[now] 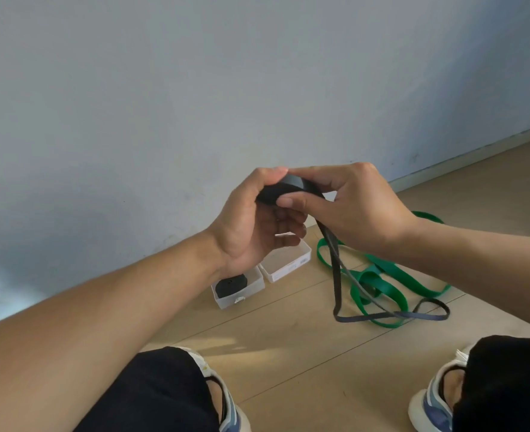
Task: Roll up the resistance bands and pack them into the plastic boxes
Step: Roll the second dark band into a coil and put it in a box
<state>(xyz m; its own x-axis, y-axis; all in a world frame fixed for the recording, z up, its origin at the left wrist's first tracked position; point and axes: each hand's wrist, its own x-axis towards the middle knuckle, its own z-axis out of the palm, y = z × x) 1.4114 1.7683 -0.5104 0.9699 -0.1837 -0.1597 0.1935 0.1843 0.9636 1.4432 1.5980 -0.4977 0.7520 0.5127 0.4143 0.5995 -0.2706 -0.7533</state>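
Observation:
A partly rolled black resistance band [291, 187] is held in mid-air by both hands. My left hand [251, 226] cups the roll, and my right hand [351, 207] pinches it from the right. The band's loose tail [338, 275] hangs to the floor and loops there. Under that tail lies a green band [394, 275], unrolled on the wood floor. Two clear plastic boxes stand by the wall. The left box [254, 291] holds a rolled black band [231, 283]. The right box [288, 265] looks empty, partly hidden by my left hand.
A grey wall [195, 88] and its skirting [475, 154] run close behind the boxes. My knees in black shorts and both shoes [226, 400] [432, 397] fill the bottom of the view on the wooden floor [288, 353].

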